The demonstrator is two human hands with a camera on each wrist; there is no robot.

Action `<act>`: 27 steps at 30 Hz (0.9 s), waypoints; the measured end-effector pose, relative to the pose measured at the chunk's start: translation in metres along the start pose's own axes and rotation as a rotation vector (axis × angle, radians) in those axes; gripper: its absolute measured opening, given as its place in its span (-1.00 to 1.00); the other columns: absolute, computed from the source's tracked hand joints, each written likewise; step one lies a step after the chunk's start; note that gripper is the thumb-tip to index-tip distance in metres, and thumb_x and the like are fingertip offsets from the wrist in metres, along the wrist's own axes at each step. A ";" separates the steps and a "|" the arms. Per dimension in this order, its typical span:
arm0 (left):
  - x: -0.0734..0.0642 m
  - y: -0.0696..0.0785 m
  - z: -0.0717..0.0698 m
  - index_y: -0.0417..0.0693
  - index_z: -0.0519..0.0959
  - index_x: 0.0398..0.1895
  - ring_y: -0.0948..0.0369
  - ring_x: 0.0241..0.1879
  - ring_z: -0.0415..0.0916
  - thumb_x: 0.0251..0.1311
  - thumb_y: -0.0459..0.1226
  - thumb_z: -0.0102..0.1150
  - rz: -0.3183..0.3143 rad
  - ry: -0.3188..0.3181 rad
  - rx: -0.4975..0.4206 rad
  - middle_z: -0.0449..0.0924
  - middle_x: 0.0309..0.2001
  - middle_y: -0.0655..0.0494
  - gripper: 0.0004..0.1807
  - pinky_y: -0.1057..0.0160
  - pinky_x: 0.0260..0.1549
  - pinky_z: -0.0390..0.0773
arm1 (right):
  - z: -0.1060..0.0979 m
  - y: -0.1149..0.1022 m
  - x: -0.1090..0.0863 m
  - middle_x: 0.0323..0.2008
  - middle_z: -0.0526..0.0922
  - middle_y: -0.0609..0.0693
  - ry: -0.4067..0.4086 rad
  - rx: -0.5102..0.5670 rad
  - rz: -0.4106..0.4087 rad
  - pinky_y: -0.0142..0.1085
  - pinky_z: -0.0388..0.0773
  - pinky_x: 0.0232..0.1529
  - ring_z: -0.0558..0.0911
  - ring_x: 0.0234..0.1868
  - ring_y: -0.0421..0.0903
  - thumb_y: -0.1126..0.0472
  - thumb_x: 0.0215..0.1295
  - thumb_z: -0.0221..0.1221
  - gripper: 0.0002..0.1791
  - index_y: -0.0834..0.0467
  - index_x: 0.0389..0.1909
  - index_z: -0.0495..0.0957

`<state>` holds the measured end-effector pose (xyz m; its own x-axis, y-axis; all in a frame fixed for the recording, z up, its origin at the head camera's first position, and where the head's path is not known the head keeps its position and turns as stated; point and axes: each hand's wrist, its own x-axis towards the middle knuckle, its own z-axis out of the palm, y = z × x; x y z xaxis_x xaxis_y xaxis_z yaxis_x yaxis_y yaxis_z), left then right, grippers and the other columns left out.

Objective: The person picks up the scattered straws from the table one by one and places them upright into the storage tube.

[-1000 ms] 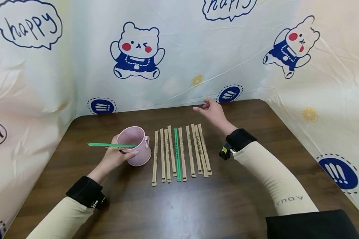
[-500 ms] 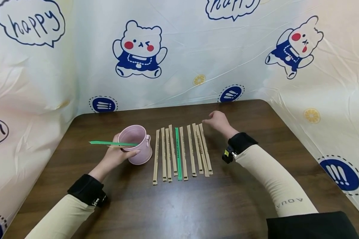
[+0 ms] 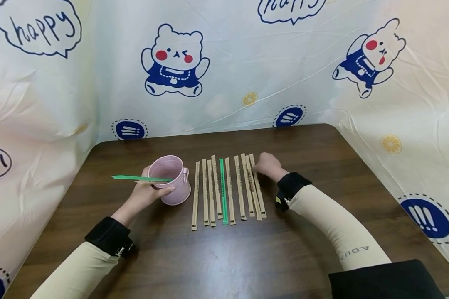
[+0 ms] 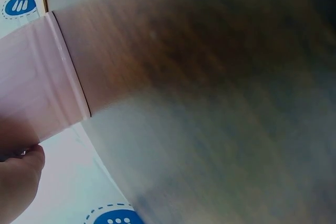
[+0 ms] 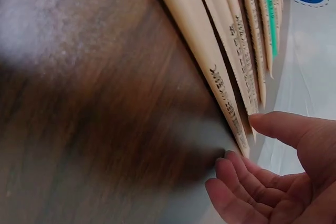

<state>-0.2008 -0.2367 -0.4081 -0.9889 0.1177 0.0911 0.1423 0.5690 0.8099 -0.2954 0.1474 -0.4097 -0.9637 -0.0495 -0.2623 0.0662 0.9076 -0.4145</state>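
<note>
My left hand (image 3: 144,195) grips a small pink pail (image 3: 175,193) with its thumb across the side. A slim green packet (image 3: 131,178) lies across the pail's rim, with a brown one just under it. To the right, long slim brown paper packets (image 3: 195,197) with printed writing lie side by side in a row, one green packet (image 3: 223,191) among them. My right hand (image 3: 270,166) is at the far end of the rightmost packet (image 5: 218,77). In the right wrist view, thumb and loosely bent fingers sit on either side of that end; no firm pinch shows.
The dark wooden table (image 3: 232,261) has rounded far corners. A pale printed cloth (image 3: 228,54) with bears hangs behind and at both sides of it.
My right hand has come down and toward me from the table's far edge to the end of the rightmost packet. The left hand and pail stay in place.
</note>
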 end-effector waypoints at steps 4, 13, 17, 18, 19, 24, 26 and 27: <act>0.001 0.001 -0.001 -0.38 0.10 0.49 -0.20 0.38 0.28 0.14 -0.27 0.45 -0.002 -0.006 0.004 0.16 0.44 -0.37 -0.04 -0.03 0.32 0.30 | 0.003 -0.003 0.001 -0.73 0.20 -0.12 0.004 -0.035 0.028 -0.31 0.21 -0.53 0.32 -0.60 -0.11 0.07 0.36 0.25 -0.45 0.03 -0.77 0.23; -0.001 0.000 -0.002 -0.38 0.08 0.49 -0.21 0.38 0.28 0.15 -0.26 0.45 -0.003 -0.013 0.007 0.15 0.44 -0.37 -0.03 -0.15 0.35 0.29 | 0.007 -0.005 0.003 -0.63 0.32 -0.06 0.038 -0.060 0.030 -0.26 0.23 -0.46 0.34 -0.54 -0.08 0.13 0.40 0.17 -0.56 0.05 -0.69 0.29; 0.000 -0.001 -0.002 -0.36 0.08 0.50 -0.20 0.37 0.30 0.14 -0.26 0.46 -0.001 -0.014 0.003 0.17 0.43 -0.36 -0.03 -0.10 0.33 0.31 | 0.006 -0.004 0.002 -0.67 0.40 -0.04 0.025 -0.042 0.022 -0.30 0.28 -0.53 0.41 -0.60 -0.08 0.18 0.45 0.11 -0.58 0.09 -0.68 0.38; 0.000 -0.001 -0.002 -0.36 0.09 0.50 -0.20 0.37 0.30 0.14 -0.26 0.46 -0.002 -0.015 0.002 0.17 0.43 -0.36 -0.03 -0.10 0.32 0.32 | 0.006 -0.004 0.002 -0.69 0.42 -0.03 0.018 -0.034 0.024 -0.31 0.31 -0.56 0.43 -0.62 -0.08 0.19 0.46 0.10 -0.58 0.10 -0.67 0.40; 0.000 -0.001 -0.002 -0.35 0.09 0.50 -0.19 0.37 0.30 0.14 -0.26 0.46 -0.004 -0.016 -0.001 0.17 0.43 -0.35 -0.03 -0.09 0.31 0.32 | 0.006 -0.003 0.002 -0.70 0.44 -0.02 0.012 -0.023 0.028 -0.31 0.34 -0.58 0.45 -0.64 -0.08 0.19 0.47 0.09 -0.58 0.11 -0.67 0.42; -0.001 -0.001 -0.001 -0.35 0.08 0.51 -0.19 0.37 0.30 0.14 -0.26 0.47 -0.008 -0.013 -0.006 0.18 0.43 -0.35 -0.02 -0.10 0.32 0.32 | 0.007 -0.001 0.001 -0.72 0.49 -0.01 0.008 0.046 0.069 -0.31 0.46 -0.64 0.50 -0.68 -0.10 0.16 0.47 0.14 -0.59 0.14 -0.66 0.49; -0.001 -0.001 -0.001 -0.35 0.08 0.51 -0.19 0.37 0.31 0.14 -0.26 0.47 -0.006 -0.008 -0.002 0.19 0.42 -0.35 -0.02 -0.10 0.32 0.32 | 0.006 0.000 0.001 -0.72 0.50 -0.02 0.019 0.067 0.080 -0.31 0.48 -0.64 0.51 -0.68 -0.12 0.15 0.45 0.15 -0.60 0.16 -0.65 0.51; -0.001 0.000 -0.001 -0.35 0.08 0.50 -0.19 0.37 0.31 0.13 -0.26 0.47 -0.004 -0.006 -0.002 0.19 0.42 -0.35 -0.02 -0.09 0.32 0.32 | 0.006 0.001 0.002 -0.73 0.50 -0.03 0.024 0.075 0.083 -0.31 0.49 -0.64 0.51 -0.69 -0.12 0.15 0.44 0.16 -0.60 0.16 -0.65 0.52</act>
<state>-0.1995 -0.2379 -0.4080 -0.9892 0.1203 0.0840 0.1380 0.5677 0.8116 -0.2954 0.1456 -0.4156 -0.9600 0.0354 -0.2778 0.1643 0.8744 -0.4565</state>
